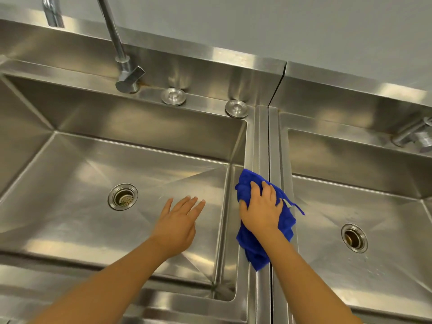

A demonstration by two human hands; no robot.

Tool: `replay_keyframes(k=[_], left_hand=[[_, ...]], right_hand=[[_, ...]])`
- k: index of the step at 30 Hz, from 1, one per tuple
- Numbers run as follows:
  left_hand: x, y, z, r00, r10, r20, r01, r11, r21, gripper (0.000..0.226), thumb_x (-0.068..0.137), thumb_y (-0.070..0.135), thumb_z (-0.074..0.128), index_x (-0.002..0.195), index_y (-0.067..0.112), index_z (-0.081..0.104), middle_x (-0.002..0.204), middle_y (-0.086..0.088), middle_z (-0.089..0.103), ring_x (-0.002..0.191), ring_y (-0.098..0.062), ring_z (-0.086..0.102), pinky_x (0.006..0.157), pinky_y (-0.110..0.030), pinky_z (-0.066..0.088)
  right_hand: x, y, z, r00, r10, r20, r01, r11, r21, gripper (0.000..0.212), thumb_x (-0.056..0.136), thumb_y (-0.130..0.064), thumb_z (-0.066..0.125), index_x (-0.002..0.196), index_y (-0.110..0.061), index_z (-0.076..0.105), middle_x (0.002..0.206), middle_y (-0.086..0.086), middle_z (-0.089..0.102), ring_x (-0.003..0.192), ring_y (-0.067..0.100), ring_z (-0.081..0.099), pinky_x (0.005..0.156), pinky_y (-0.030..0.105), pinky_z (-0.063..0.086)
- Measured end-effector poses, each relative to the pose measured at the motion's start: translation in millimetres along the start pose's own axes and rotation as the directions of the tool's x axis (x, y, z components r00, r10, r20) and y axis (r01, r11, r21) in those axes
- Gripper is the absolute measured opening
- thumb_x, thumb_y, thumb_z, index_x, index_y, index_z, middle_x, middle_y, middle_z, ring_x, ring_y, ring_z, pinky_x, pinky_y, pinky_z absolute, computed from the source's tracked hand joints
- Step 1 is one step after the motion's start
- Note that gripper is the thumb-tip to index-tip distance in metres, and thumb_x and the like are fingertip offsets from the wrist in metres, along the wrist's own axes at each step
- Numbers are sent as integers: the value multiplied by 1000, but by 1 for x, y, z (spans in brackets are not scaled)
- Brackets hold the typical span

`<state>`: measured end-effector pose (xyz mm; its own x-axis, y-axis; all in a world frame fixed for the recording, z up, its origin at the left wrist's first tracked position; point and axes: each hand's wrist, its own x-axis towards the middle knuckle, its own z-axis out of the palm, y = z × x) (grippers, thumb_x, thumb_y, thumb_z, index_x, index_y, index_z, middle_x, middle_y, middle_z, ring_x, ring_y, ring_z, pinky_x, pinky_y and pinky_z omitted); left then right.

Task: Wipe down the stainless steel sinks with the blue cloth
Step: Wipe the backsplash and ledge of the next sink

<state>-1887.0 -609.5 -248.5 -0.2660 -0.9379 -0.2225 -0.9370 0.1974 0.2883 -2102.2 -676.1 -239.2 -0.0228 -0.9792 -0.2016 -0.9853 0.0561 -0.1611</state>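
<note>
Steel sinks (140,160) lie below you. Your right hand (261,211) holds the blue cloth (253,251) on the rim (261,141) between them; your left hand (180,220) hangs open beside it.

Two sinks side by side in one worktop, with a cloth on the rim between them.

The left sink (70,160) and the right sink (350,164) are separated by a dividing rim (259,141) that runs front to back. The cloth (247,183) lies on this rim and overhangs the left sink's right wall. The right grip (260,213) rests on top of the cloth. The left grip (177,220) is over the left sink floor, to the right of its drain (122,196). The right sink's drain (354,238) sits in its floor. On the rear ledge a faucet (124,66) stands behind the left sink, with two round caps (173,96) to its right. A second tap (416,136) stands behind the right sink.
</note>
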Motion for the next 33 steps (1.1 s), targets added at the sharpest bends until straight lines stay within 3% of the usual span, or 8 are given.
replay_keyframes(k=[4,7,10,15,20,23,28,33], left_hand=[[3,-9,6,999,6,-52,-4,999,38,61,88,20,46,148,19,35,147,-8,45,137,-26,40,114,-50,14],[6,-4,5,999,-8,-46,8,1000,8,61,91,21,38,151,20,27,153,-6,36,142,-24,31,116,-48,8],[9,5,2,1000,-24,4,24,1000,15,60,98,22,34,154,24,11,159,0,19,147,-17,15,118,-44,-2],[8,12,0,1000,-9,6,9,1000,7,59,100,24,33,154,26,9,160,3,17,147,-14,13,118,-43,-5],[7,7,-2,999,-34,-24,33,999,-28,59,99,24,35,153,26,13,158,4,21,145,-13,18,118,-44,-3],[6,3,0,998,-51,-37,49,997,-62,58,99,22,37,153,24,17,157,2,25,144,-15,21,118,-45,-1],[6,1,6,999,-53,-11,52,997,-64,59,96,24,34,153,21,19,156,0,28,144,-17,24,118,-47,1],[6,-11,7,994,-72,-77,73,997,0,59,80,22,47,138,14,50,133,-5,58,122,-24,56,105,-56,29]], right_hand=[[-32,18,5,996,-76,-39,79,994,72,63,92,-52,38,146,-22,34,156,10,27,145,32,20,115,51,19],[-54,23,14,992,-88,-91,93,994,60,59,86,-51,37,133,-20,52,143,12,47,133,37,42,105,56,35],[-52,19,17,993,-60,-106,61,998,11,47,82,-40,59,124,-20,60,134,14,55,123,39,52,96,59,42],[-10,7,4,999,-41,-33,40,999,-23,52,96,-40,46,145,-26,34,155,7,24,144,30,19,114,52,17],[-1,2,-4,1000,-14,7,14,1000,-26,59,99,-43,40,151,-23,20,159,7,15,146,29,10,117,50,14],[-22,5,6,999,-4,-33,3,1000,-8,56,96,-40,47,147,-22,32,157,9,24,145,31,18,116,51,16],[-25,5,26,988,27,-150,-25,1000,16,48,75,-28,76,119,-15,63,130,17,57,122,40,51,96,62,40],[15,-3,15,994,37,-107,-40,999,-23,47,88,-30,61,132,-16,52,144,16,42,136,37,34,105,61,28]])
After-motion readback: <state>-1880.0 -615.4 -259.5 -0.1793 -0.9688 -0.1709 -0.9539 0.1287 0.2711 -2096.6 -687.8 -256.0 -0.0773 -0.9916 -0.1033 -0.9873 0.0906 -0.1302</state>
